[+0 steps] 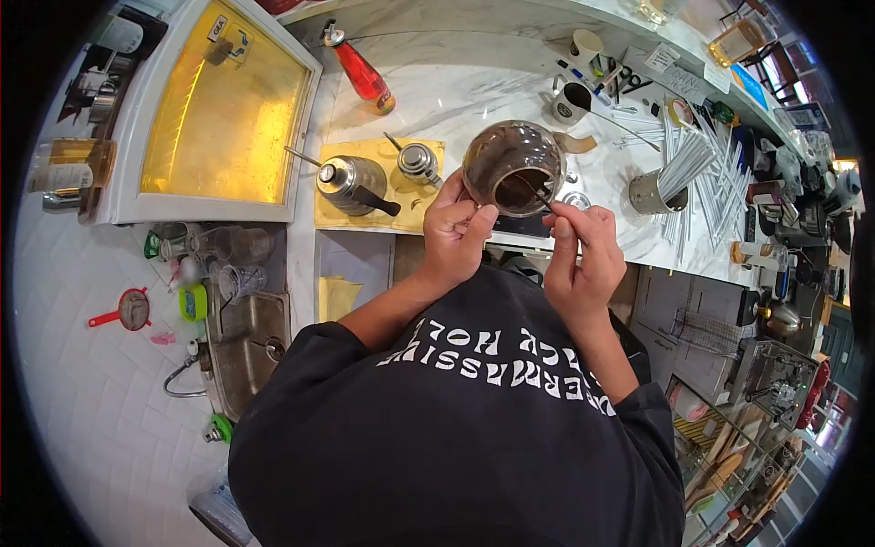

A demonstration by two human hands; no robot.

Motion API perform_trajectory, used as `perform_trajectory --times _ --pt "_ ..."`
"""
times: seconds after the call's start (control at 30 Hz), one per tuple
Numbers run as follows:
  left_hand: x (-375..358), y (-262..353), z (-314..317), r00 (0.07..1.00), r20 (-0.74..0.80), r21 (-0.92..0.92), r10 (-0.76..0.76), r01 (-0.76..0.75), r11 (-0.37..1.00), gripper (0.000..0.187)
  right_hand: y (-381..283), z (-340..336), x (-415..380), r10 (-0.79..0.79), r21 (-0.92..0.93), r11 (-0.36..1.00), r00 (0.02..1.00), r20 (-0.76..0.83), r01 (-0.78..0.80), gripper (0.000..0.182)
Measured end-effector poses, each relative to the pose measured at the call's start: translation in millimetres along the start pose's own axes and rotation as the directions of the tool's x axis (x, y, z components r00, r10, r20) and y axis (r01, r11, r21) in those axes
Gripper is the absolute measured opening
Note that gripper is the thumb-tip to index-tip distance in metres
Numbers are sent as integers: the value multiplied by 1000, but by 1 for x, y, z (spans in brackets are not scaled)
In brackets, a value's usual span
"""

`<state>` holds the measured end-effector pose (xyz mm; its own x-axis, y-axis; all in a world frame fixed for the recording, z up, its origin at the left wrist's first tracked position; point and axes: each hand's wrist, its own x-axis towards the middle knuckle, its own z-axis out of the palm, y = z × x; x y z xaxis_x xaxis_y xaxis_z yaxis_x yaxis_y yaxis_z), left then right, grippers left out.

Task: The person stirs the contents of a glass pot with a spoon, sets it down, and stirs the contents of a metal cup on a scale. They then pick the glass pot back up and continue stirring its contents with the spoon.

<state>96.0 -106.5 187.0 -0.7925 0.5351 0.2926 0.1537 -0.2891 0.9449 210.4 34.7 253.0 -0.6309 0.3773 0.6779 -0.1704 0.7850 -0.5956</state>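
Observation:
A round glass vessel (512,150) with dark contents is tilted, its opening toward me, above the counter's front edge. My left hand (460,232) is closed around its lower left side. At the opening, my right hand (585,251) pinches the end of a thin handle that reaches inside; its far end is hidden in the dark contents. Left of the vessel, a steel gooseneck kettle (351,182) and a smaller steel pot (417,162) stand on a yellow cloth (328,214).
Behind stand a red bottle (365,77) and a steel pitcher (571,102). On the right, a metal canister (649,193) holds straws, with more straws scattered around. A yellow-lit cabinet (228,109) and a sink (248,342) are on the left.

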Motion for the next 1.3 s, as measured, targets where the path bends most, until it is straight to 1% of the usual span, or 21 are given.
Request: perform_trajectory --times 0.13,0.33,0.43,0.53,0.63,0.73,0.83,0.9,0.97,1.0,1.07,1.1,1.2,1.23,1.27,1.3 --pt "-3 6 0 1000 16 17 1 -1 1000 22 -1 2 -3 9 12 1000 1000 -1 -9 20" --pt "-6 5 -3 999 21 46 27 -28 999 23 -2 4 -9 68 40 997 998 -15 -68 17" --pt "-7 6 -3 999 17 47 29 -29 998 24 -3 3 -14 164 63 985 986 -29 -162 16" --pt "-9 1 -3 1000 14 31 15 -15 999 24 -2 5 -17 234 122 967 970 -74 -224 13" --pt "-10 1 -3 1000 4 43 4 -4 999 25 -13 3 -16 470 284 854 880 -64 -435 14" --pt "-10 1 -1 1000 -16 56 -20 21 998 25 -14 -3 -13 545 350 795 837 -56 -495 21" --pt "-12 -7 -2 997 -45 59 -65 68 996 25 -11 -8 -11 592 455 731 804 -53 -508 26" --pt "-11 -16 -7 997 -45 136 -63 69 988 24 -5 -12 -11 611 482 712 789 -66 -511 26" --pt "-10 -20 -3 985 -111 25 -129 132 991 26 3 -14 -11 627 522 692 773 -93 -499 27" --pt "-8 -20 -1 977 -141 -32 -163 160 987 27 10 -14 -11 632 516 698 766 -119 -496 27" --pt "-7 -26 -4 966 -175 -30 -189 187 982 29 27 -13 -12 641 501 711 748 -172 -494 27" --pt "-7 -30 -6 961 -190 -29 -203 201 979 30 38 -12 -14 666 488 702 720 -194 -518 26" --pt "-7 -36 -10 968 -184 4 -168 172 985 31 70 0 -23 573 322 810 780 -253 -490 24" --pt "-7 -36 -10 969 -181 -3 -170 172 985 31 79 6 -29 569 245 819 786 -241 -518 17" --pt "-7 -34 -9 968 -180 -11 -173 174 985 31 90 8 -33 364 30 930 911 -194 -366 16" --pt "-7 -33 -8 968 -179 -18 -176 176 984 31 100 8 -36 152 -173 971 984 -96 -166 17"
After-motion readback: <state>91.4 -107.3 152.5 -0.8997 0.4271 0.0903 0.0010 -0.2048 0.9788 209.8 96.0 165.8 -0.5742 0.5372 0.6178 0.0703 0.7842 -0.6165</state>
